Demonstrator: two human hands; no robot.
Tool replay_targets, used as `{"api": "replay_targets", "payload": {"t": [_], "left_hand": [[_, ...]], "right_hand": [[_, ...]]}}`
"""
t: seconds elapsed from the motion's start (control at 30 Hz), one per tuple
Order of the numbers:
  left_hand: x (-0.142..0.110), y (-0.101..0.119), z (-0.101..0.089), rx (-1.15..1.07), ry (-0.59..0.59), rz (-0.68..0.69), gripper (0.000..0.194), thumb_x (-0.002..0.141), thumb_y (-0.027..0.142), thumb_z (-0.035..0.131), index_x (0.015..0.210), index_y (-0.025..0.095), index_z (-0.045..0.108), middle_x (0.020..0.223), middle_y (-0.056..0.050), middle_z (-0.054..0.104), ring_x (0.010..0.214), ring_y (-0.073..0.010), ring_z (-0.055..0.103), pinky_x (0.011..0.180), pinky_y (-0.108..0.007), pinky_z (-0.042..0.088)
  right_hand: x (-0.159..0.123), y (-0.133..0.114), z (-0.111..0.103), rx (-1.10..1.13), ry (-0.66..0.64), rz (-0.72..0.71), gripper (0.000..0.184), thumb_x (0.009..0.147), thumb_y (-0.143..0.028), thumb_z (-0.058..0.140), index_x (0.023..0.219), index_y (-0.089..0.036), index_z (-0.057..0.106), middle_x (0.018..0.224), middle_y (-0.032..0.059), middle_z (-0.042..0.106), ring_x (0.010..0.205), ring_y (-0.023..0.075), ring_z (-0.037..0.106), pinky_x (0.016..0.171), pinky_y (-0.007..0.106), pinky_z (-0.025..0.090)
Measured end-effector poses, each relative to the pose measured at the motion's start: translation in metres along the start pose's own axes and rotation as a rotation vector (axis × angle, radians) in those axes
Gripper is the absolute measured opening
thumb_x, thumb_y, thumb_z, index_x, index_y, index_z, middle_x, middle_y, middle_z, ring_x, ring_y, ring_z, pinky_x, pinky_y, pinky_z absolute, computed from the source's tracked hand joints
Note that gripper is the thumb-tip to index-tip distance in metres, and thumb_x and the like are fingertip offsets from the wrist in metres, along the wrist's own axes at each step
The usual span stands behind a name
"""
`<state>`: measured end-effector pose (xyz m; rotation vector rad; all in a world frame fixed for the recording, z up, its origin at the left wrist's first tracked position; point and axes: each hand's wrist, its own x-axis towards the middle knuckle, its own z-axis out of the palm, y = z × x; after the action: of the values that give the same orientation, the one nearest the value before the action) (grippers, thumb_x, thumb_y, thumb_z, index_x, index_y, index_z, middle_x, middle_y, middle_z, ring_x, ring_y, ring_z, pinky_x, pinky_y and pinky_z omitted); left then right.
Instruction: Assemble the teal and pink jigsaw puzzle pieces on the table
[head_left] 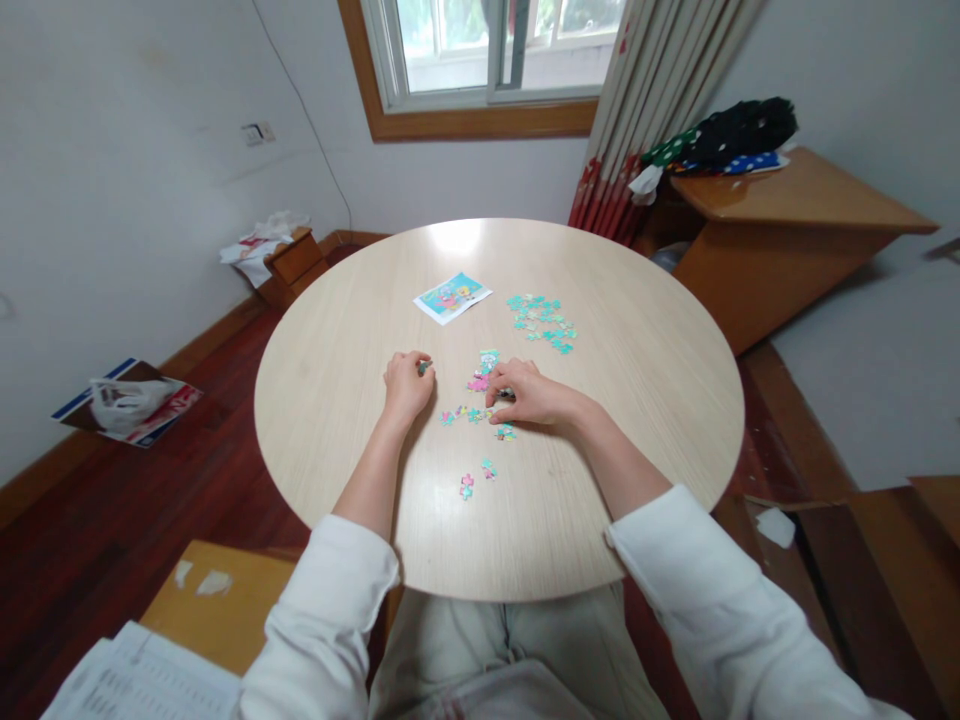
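My left hand (409,385) is closed, with a small dark-looking jigsaw puzzle piece (425,368) between thumb and fingers, just above the table. To its right, my right hand (529,392) curls its fingers over a loose row of puzzle pieces (474,415); thumb and fingertips are at a piece there, which they partly hide. Beside those fingers lie joined pink and teal pieces (478,382), also partly covered. Nearer to me are a pink and teal pair (466,487) and another small cluster (490,470).
A round wooden table (322,400) carries everything. Towards the back lie a picture card (452,297) and a spread of mostly teal pieces (541,322). A slanted brown cabinet (810,210) with cloths on it stands back right; a yellow box (217,605) is at lower left.
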<state>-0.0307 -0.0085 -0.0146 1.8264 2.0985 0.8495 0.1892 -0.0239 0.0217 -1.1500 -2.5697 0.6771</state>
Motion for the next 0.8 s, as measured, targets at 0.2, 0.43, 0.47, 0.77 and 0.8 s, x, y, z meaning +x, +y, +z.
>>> {"api": "replay_targets", "payload": {"t": [0.2,0.43,0.47,0.77,0.8], "left_hand": [[0.0001,0.0,-0.0002,0.011,-0.01,0.008,0.026,0.079,0.021,0.053,0.1,0.016,0.067,0.098,-0.011,0.061,0.1,-0.0244,0.056,0.093,-0.039,0.043],[0.0003,0.0004,0.0,0.001,0.007,0.013,0.025,0.079,0.021,0.053,0.099,0.017,0.067,0.097,-0.01,0.06,0.099,-0.0239,0.057,0.092,-0.038,0.044],[0.0004,0.0004,0.0,-0.002,0.01,0.015,0.024,0.079,0.021,0.054,0.098,0.018,0.067,0.096,-0.01,0.06,0.099,-0.0237,0.057,0.092,-0.038,0.044],[0.0007,0.0009,-0.0003,-0.059,0.031,0.019,0.021,0.078,0.02,0.055,0.094,0.019,0.067,0.094,-0.009,0.059,0.095,-0.0224,0.059,0.092,-0.038,0.046],[0.0007,0.0012,-0.0005,-0.065,0.032,0.021,0.021,0.078,0.019,0.055,0.094,0.019,0.067,0.095,-0.009,0.059,0.095,-0.0223,0.059,0.092,-0.038,0.046]], "right_hand": [[0.001,-0.0018,0.0004,0.019,0.017,-0.021,0.014,0.066,-0.022,0.077,0.077,-0.019,0.069,0.091,0.0041,0.065,0.097,0.0217,0.055,0.091,0.039,0.036],[0.0024,-0.0011,0.0022,0.179,0.005,-0.001,0.008,0.065,-0.02,0.073,0.069,-0.018,0.067,0.069,-0.0002,0.064,0.071,0.0149,0.056,0.075,0.031,0.04],[0.0022,-0.001,0.0027,0.228,-0.002,-0.003,0.007,0.065,-0.02,0.072,0.068,-0.018,0.066,0.067,-0.0004,0.064,0.069,0.0143,0.056,0.072,0.029,0.041],[0.0037,-0.001,0.0069,0.533,0.201,0.07,0.013,0.073,-0.023,0.061,0.083,-0.016,0.067,0.069,0.0004,0.061,0.065,0.0129,0.053,0.063,0.027,0.043],[0.0054,0.001,0.0068,0.499,0.28,0.076,0.018,0.075,-0.023,0.059,0.09,-0.017,0.068,0.072,0.001,0.061,0.067,0.0132,0.054,0.065,0.028,0.044]]}}
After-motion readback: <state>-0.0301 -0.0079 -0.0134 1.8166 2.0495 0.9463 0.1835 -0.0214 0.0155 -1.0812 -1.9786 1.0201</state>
